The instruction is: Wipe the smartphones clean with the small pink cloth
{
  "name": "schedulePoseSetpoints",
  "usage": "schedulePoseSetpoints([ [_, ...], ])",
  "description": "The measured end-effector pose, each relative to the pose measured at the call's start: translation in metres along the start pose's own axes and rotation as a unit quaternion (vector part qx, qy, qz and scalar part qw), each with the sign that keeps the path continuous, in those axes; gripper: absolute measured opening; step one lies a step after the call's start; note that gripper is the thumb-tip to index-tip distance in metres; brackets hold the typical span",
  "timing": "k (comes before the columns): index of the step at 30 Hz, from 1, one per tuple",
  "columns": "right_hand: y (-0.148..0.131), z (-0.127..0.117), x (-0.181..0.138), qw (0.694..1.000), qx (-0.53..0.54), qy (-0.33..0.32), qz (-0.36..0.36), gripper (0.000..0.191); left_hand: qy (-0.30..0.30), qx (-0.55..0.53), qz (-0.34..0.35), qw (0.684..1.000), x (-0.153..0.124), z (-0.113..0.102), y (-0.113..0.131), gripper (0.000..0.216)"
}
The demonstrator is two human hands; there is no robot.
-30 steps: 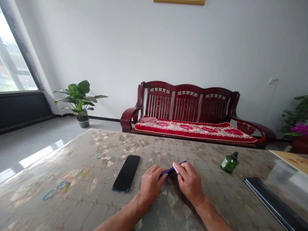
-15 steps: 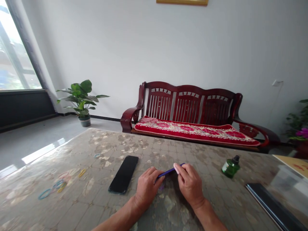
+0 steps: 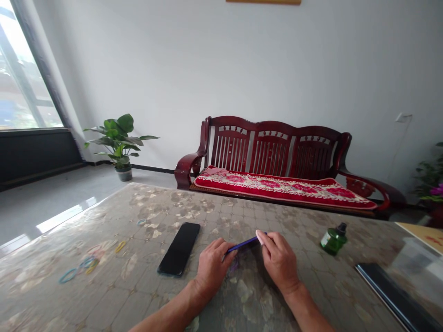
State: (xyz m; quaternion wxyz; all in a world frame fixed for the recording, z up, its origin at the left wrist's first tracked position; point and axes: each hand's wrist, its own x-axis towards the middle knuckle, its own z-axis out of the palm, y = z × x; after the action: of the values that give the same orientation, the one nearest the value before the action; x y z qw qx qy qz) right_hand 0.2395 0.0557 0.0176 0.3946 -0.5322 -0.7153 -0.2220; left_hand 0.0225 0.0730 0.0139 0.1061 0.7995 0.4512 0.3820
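Observation:
A slim blue pen (image 3: 246,242) is held above the table between my two hands, tilted with its right end higher. My left hand (image 3: 213,263) is closed on its left end, thumb and fingers pinching it. At the other end, my right hand (image 3: 281,263) is closed with a small white piece (image 3: 260,237) pressed against the pen; what that piece is I cannot make out. A small purple item (image 3: 234,263) lies on the table just below the pen, partly behind my left hand. To the left of that hand lies a black phone (image 3: 179,249).
Colourful rubber bands (image 3: 86,263) lie on the left of the patterned tablecloth (image 3: 138,299). A green bottle (image 3: 333,240), a long dark case (image 3: 391,290) and a clear container (image 3: 415,258) are at the right. Beyond the table stands a wooden bench (image 3: 270,143).
My right hand has slid to the right along the pen, so more of its blue length shows between my hands. My left hand stays nearly in place. The view has shifted slightly.

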Motion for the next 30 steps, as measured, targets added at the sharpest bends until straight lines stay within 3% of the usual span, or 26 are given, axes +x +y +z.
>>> schedulePoseSetpoints([
  [8,-0.044,0.003,0.002,0.994,0.058,-0.065,-0.064,0.035,0.002,-0.009,-0.009,1.000,-0.001,0.001,-0.001,0.015],
  [10,-0.037,0.005,0.002,0.996,0.057,-0.052,-0.040,0.036,0.001,-0.017,-0.021,1.000,0.000,0.001,-0.003,0.016],
  [14,0.000,0.011,-0.002,0.996,0.059,0.003,0.073,0.034,0.002,-0.028,-0.047,0.999,0.002,0.000,-0.005,0.017],
  [19,0.020,0.020,-0.009,0.974,0.152,0.013,0.170,0.032,0.007,-0.044,-0.052,0.998,0.005,0.000,-0.005,0.018],
  [23,0.019,0.026,-0.014,0.968,0.147,-0.035,0.199,0.028,0.018,-0.052,-0.057,0.997,0.006,0.001,-0.006,0.019],
  [30,0.020,0.025,-0.015,0.974,0.049,-0.132,0.177,0.027,0.017,-0.063,-0.057,0.996,0.005,0.002,-0.010,0.022],
])
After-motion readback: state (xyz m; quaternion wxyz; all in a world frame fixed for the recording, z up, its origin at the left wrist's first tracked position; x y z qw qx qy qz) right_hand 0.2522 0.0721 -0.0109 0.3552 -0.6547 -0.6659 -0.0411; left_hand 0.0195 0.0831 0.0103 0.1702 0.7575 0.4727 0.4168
